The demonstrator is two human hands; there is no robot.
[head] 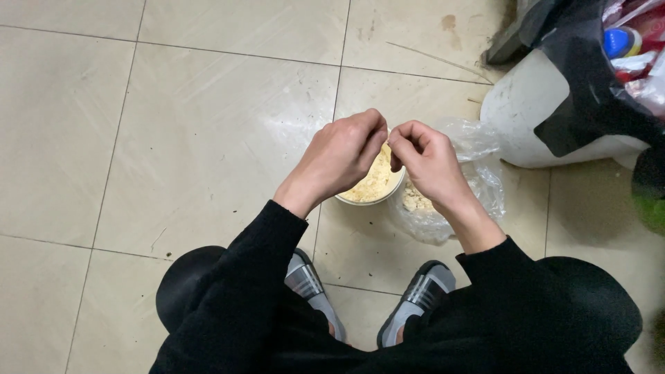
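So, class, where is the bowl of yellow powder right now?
The bowl sits on the tiled floor at the centre of the head view, just under the left hand, with the clear plastic bag to its right.

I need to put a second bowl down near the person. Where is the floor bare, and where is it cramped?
Bare tiles spread wide on the left hand side, and beyond the bowl of yellow powder. It is crowded toward the right hand: the clear plastic bag touches the bowl, with the white bin just behind. The sandals hem the near side.
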